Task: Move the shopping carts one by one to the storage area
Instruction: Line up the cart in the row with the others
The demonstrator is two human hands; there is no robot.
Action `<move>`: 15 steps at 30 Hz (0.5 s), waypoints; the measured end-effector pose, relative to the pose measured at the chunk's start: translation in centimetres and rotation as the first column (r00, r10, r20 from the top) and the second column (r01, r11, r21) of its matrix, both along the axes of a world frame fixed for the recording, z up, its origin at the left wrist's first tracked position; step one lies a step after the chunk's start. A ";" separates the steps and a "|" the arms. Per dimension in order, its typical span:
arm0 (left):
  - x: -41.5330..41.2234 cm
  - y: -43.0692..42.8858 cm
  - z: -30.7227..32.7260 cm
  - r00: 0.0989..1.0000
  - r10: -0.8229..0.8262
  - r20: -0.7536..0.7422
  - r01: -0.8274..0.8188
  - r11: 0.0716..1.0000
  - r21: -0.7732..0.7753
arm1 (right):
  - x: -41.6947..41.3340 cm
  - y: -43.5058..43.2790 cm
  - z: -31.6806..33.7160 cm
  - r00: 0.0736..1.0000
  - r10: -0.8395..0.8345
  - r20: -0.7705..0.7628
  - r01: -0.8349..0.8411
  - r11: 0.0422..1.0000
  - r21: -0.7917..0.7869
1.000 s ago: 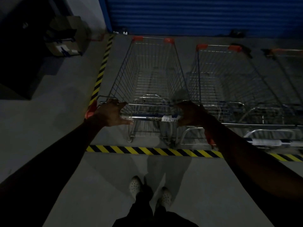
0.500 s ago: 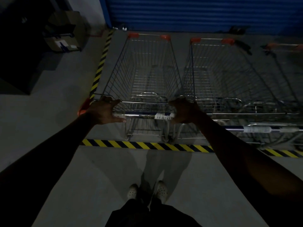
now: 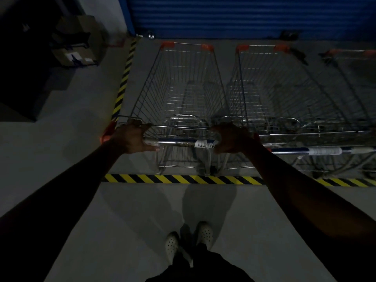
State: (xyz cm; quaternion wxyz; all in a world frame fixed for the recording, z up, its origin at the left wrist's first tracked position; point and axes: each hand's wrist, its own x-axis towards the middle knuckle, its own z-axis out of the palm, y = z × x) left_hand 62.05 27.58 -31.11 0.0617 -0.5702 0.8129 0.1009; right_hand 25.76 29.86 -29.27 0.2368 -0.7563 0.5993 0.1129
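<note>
A wire shopping cart (image 3: pixel 183 92) with orange corner caps stands inside the bay marked by yellow-black tape (image 3: pixel 183 179), its front close to the blue shutter. My left hand (image 3: pixel 131 138) grips the left end of its handle bar (image 3: pixel 179 143). At the bar's right end my right hand (image 3: pixel 234 139) curls round it beside a white barcode label. A second cart (image 3: pixel 284 94) is parked right beside it, and a third cart (image 3: pixel 354 64) shows at the right edge.
A blue roller shutter (image 3: pixel 244 17) closes off the back. Cardboard boxes (image 3: pixel 75 43) and a dark cabinet stand at the far left beyond the side tape strip (image 3: pixel 124 78). Grey floor spreads around my white shoes (image 3: pixel 189 239).
The cart has rolled slightly further into the bay, towards the shutter. Both hands keep their grip on the handle bar, and my feet have stepped forward.
</note>
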 end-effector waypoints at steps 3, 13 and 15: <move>0.1 0.1 -0.1 1.000 -0.003 0.005 0.003 1.000 -0.013 | 0.3 0.4 0.7 1.000 -0.001 -0.030 0.000 1.000 -0.027; 0.3 0.3 -0.2 0.999 -0.048 0.000 0.048 0.997 -0.059 | 0.9 1.3 1.2 0.999 -0.013 -0.047 0.011 0.999 -0.044; 0.2 0.5 -0.1 0.998 -0.053 0.013 0.054 0.996 -0.069 | 1.3 2.0 1.9 0.998 -0.025 -0.049 0.022 0.998 -0.066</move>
